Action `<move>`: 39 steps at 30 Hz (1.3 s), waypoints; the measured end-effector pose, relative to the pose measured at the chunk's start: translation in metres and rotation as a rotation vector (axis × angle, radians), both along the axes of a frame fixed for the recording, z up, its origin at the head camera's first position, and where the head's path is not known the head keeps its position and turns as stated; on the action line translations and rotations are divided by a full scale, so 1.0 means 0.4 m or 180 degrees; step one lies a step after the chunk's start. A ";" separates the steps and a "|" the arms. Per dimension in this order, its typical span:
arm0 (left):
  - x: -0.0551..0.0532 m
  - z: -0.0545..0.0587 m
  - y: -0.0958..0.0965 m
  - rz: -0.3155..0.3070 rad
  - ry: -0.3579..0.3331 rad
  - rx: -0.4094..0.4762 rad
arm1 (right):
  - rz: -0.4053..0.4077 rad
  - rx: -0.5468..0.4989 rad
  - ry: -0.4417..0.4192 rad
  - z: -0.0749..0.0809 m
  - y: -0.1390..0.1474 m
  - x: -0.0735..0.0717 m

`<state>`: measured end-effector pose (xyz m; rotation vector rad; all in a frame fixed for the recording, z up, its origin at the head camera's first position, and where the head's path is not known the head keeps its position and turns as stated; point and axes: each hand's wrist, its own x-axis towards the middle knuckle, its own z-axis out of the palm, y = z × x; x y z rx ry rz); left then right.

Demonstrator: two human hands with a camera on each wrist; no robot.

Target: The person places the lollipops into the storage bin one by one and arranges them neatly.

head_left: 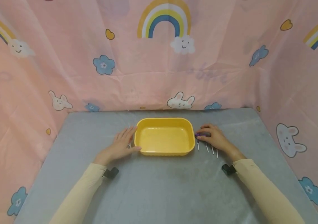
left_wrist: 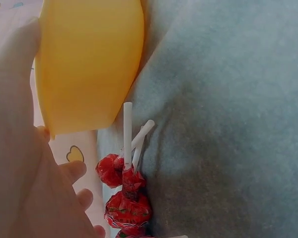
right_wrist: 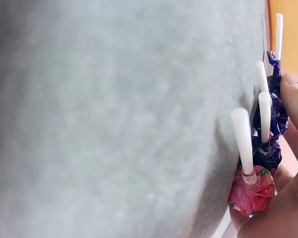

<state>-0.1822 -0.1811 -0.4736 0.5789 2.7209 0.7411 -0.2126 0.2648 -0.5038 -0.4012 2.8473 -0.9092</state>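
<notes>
A yellow plastic tray sits in front of me, its inside bare. My left hand rests at its left end, fingers extended and thumb at the rim. Beside that hand, several red-wrapped lollipops lie with white sticks, mostly hidden under it in the head view. Off the tray's right end, my right hand pinches a purple-wrapped lollipop between thumb and fingers. Under the same hand are another purple lollipop and a pink-and-green one, sticks pointing toward me.
Grey cloth covers the table. A pink curtain printed with rainbows, rabbits and flowers rises along the back and both sides. Dark wrist cameras sit at both cream sleeves.
</notes>
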 end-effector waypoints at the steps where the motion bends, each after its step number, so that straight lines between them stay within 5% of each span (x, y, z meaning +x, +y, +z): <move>1: -0.001 0.001 0.000 -0.0010 0.0003 0.0011 | -0.0009 -0.0009 0.0010 0.000 0.000 -0.001; 20: -0.015 -0.022 -0.008 -0.0031 -0.0057 -0.0082 | 0.0132 -0.0199 0.0091 0.016 0.006 -0.018; 30: -0.014 -0.014 -0.005 -0.0016 -0.0066 -0.0054 | 0.0102 -0.0099 -0.0067 0.097 0.011 -0.041; 39: -0.020 -0.025 -0.006 -0.0013 -0.0066 -0.0057 | 0.0150 -0.0127 0.0140 0.145 -0.001 -0.047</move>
